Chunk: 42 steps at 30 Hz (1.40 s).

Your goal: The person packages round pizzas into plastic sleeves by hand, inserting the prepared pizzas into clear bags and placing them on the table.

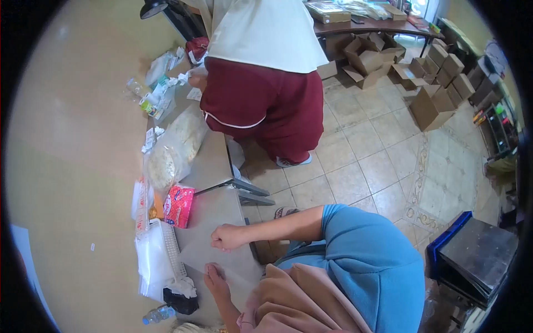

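Observation:
My right hand (228, 237) is closed, with its fingers pinched together above the grey tabletop (214, 211). Below it in the view, my left hand (216, 277) is also closed, its fingers curled toward the right one. A gap separates the two hands. What either of them holds, if anything, is too small or too clear to make out. Nearest to my right hand lies a pink printed packet (178, 206). Beyond my left hand stand a white plastic basket (176, 252) and a stack of clear-white plastic bags (154, 258).
Beside the basket are a black bag (181, 301) and a water bottle (159, 314). Large clear bags with pale contents (165, 166) lie on the adjoining table. A person in maroon trousers (266, 100) stands there. Cardboard boxes (366, 58) and a dark metal case (474, 252) are behind.

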Each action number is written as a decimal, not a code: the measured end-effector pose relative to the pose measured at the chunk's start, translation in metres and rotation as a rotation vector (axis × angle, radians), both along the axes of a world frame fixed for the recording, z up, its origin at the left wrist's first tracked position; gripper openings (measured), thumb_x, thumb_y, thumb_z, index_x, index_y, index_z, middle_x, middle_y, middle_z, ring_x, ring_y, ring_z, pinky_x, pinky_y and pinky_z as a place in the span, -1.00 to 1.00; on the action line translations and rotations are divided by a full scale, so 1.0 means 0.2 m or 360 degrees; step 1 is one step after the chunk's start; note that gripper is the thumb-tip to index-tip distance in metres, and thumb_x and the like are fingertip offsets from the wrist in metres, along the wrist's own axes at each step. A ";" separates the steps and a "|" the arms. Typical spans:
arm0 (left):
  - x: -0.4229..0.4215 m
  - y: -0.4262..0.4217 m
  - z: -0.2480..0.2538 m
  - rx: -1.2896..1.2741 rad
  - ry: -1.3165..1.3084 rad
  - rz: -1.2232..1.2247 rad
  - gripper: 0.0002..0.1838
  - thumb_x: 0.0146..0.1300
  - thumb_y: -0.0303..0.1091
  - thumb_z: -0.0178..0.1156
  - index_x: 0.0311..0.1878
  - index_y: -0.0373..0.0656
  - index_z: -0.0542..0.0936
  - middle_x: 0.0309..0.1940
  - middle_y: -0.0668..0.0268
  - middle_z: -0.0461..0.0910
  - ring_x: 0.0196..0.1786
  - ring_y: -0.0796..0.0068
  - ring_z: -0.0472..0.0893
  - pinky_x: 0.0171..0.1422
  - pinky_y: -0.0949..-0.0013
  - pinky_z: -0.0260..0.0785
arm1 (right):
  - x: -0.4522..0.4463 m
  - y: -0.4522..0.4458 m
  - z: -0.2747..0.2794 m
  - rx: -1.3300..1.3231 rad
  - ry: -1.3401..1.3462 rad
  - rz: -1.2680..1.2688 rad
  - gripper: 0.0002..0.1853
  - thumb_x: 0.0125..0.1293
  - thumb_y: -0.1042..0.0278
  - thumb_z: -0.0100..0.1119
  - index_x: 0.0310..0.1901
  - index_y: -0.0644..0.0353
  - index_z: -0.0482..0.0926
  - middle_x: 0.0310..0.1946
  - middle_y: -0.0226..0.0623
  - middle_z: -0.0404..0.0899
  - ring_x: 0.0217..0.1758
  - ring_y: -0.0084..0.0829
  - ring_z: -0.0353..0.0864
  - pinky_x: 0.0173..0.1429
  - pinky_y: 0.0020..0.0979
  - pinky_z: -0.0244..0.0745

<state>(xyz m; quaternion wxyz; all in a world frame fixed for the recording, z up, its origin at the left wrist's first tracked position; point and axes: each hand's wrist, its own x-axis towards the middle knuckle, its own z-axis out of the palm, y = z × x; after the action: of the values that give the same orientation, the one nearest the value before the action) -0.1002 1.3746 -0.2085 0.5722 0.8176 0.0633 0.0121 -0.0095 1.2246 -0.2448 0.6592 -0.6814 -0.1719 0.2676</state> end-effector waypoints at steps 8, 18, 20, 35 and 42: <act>0.05 0.03 0.05 -0.0075 0.0022 0.0361 -0.79 0.24 -0.24 0.01 -0.41 -0.18 0.44 -0.70 0.47 0.31 -0.68 0.71 0.24 -0.63 0.61 0.04 | -0.14 0.11 0.12 -0.0090 -0.0691 0.0546 -0.30 -0.11 0.22 0.30 0.06 0.30 0.20 -0.25 -0.02 0.50 -0.21 -0.11 0.53 -0.20 -0.27 0.40; 0.01 -0.01 0.12 -0.0636 -0.0139 0.0197 -0.63 0.17 -0.35 0.07 0.03 -0.21 0.29 -0.08 0.15 0.32 -0.09 0.31 0.39 -0.09 0.34 0.31 | -0.04 0.01 0.17 0.0153 0.0116 -0.0018 -0.36 -0.12 0.42 0.22 0.04 0.45 0.22 -0.21 0.06 0.47 -0.15 -0.20 0.54 -0.22 -0.30 0.49; -0.05 -0.11 0.08 0.0382 -0.0217 0.0027 -0.58 0.13 -0.41 0.09 0.06 -0.21 0.27 -0.05 0.11 0.31 -0.04 0.22 0.38 -0.06 0.29 0.30 | 0.00 0.03 0.10 -0.0071 -0.0108 -0.0586 -0.50 0.11 0.27 0.09 -0.01 0.46 0.26 -0.21 0.04 0.45 -0.22 -0.28 0.55 -0.28 -0.31 0.51; 0.01 -0.16 -0.10 0.1008 -0.0781 0.0162 -0.80 0.08 -0.43 0.08 -0.26 -0.36 0.47 -0.28 0.02 0.49 -0.29 0.06 0.51 -0.27 0.23 0.39 | -0.01 0.09 0.03 0.0304 0.0643 0.0003 -0.53 0.24 0.06 -0.02 -0.15 0.43 0.38 -0.50 -0.29 0.43 -0.40 -0.51 0.43 -0.30 -0.46 0.38; 0.03 -0.04 -0.07 0.0705 -0.0232 0.0714 -0.73 0.02 -0.32 0.22 -0.58 -0.33 0.43 -0.72 0.29 0.40 -0.60 0.55 0.35 -0.49 0.41 0.24 | -0.07 0.10 0.08 0.0059 -0.0331 -0.0102 -0.54 0.07 0.05 0.18 -0.37 0.43 0.45 -0.44 -0.02 0.51 -0.39 -0.29 0.54 -0.36 -0.31 0.40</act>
<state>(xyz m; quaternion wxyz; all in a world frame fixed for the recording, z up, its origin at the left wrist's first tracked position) -0.0946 1.3658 -0.2218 0.3664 0.8849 0.1965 0.2098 -0.0230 1.2445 -0.2290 0.6585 -0.6984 -0.2223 0.1710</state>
